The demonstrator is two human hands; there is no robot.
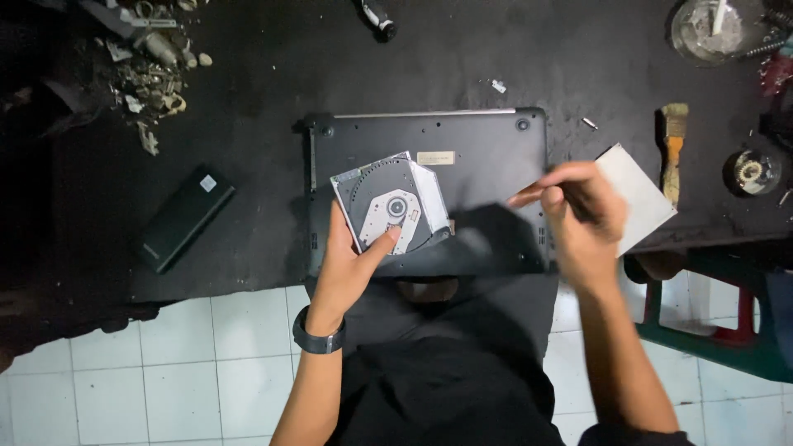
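Your left hand [347, 264] grips an optical drive [391, 204], thumb laid across its near edge and fingers hidden beneath, holding it tilted above the left part of an upturned black laptop [487, 161]; the drive shows its grey metal tray, round disc well and central spindle. Your left wrist carries a dark watch [318, 339]. Your right hand [578, 206] hovers over the laptop's right edge, fingers curled together with the index finger stretched toward the left; it is blurred, and you cannot tell whether it pinches anything. The laptop lies bottom side up on a black worktable [248, 124], its near edge at the table's near rim. Just right of your right hand, a white card [640, 194] rests on the table, partly over the edge. Farther right: a paintbrush [674, 149] with an orange handle, and a small round tin [752, 172]. Far right corner: a glass bowl [702, 33]. Left of the laptop, well apart: a flat black rectangular pack [183, 216]. Far left corner: a heap of metal scraps [153, 70]. Below the table: white floor tiles [190, 372] and a green stool [727, 330] at the right.
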